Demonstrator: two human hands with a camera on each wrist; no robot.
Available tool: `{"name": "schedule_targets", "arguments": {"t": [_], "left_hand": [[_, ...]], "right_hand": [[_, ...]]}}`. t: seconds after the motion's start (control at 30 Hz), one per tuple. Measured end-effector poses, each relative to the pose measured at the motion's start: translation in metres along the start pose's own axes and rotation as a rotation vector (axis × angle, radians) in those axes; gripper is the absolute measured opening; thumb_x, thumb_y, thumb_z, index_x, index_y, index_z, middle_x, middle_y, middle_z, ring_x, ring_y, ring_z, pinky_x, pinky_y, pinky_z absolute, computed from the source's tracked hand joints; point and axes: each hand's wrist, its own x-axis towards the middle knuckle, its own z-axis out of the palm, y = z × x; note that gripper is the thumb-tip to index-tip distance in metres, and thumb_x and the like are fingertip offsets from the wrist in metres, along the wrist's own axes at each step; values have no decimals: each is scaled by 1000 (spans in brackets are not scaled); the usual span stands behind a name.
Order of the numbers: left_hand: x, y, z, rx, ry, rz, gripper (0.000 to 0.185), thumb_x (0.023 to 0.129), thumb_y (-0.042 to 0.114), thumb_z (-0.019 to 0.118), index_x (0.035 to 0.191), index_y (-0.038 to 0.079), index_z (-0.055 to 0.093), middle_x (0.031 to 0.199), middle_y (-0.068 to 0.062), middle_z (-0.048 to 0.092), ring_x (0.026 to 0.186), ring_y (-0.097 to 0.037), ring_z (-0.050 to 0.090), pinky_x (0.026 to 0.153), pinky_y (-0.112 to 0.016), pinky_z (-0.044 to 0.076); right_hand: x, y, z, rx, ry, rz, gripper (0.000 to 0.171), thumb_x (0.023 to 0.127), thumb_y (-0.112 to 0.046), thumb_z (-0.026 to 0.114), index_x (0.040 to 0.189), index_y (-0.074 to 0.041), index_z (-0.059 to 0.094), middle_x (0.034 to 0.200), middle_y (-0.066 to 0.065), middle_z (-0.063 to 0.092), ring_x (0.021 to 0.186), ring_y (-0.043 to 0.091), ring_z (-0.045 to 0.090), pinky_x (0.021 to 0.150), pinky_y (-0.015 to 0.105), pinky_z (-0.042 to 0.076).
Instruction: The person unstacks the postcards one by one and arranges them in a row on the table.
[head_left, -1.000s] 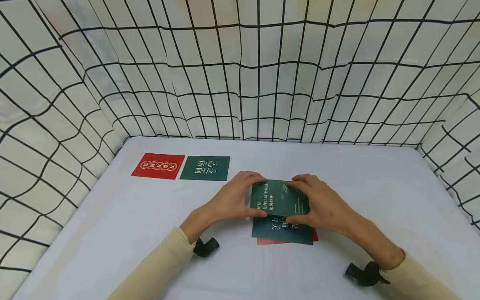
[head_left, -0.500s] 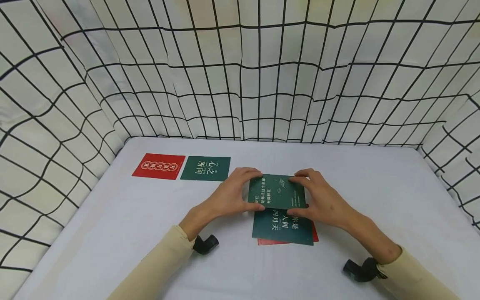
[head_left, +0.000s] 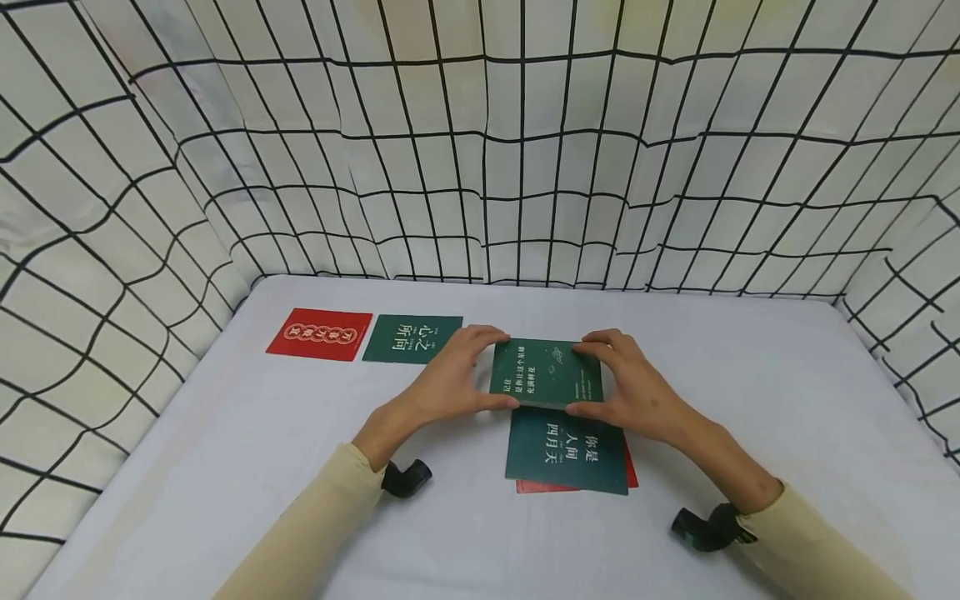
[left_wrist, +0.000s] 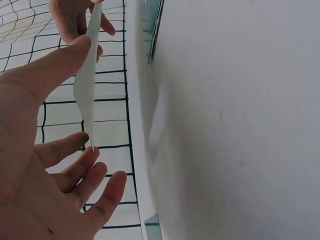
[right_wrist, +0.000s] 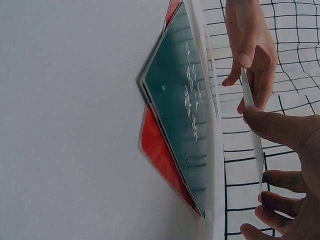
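A dark green card with white printed characters is held up off the table between both hands. My left hand pinches its left end, thumb at the near edge and fingers at the far edge. At the other end my right hand grips it the same way. Both wrist views show the card edge-on, its pale underside facing the table. Below and nearer lies a stack topped by another green card; a red card sticks out from under it.
To the far left, a red card and a green card lie side by side on the white tabletop. A black grid of netting over white cloth rises behind and along both sides.
Both hands have carried the held green card away from the stack, leftward and toward the far side. More of the stack's top card shows now. The other cards stay put.
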Motion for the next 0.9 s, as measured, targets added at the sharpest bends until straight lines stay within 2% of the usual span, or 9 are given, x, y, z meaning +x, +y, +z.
{"name": "schedule_targets", "arguments": {"t": [0.27,0.57,0.9], "left_hand": [[3,-6,-5,-3,6,-20,88,78,40,92,151,14,51,158,-8,48,145,-30,44,114,-49,50],[8,-13,-8,23,-10,-44,89,79,39,91,154,15,49,160,-8,47,148,-31,41,123,-54,40],[11,-20,-12,13,9,-60,88,77,38,92,151,13,52,158,-8,51,151,-32,42,126,-53,37]], "right_hand": [[9,-2,3,27,1,4,84,79,-36,92,147,-5,54,153,17,46,142,37,44,117,59,45],[19,-3,6,26,-5,18,83,78,-30,93,147,-5,54,154,19,45,143,39,43,118,58,45],[27,-4,7,19,-38,35,81,81,-31,91,148,-6,54,156,20,44,145,40,43,119,57,44]]}}
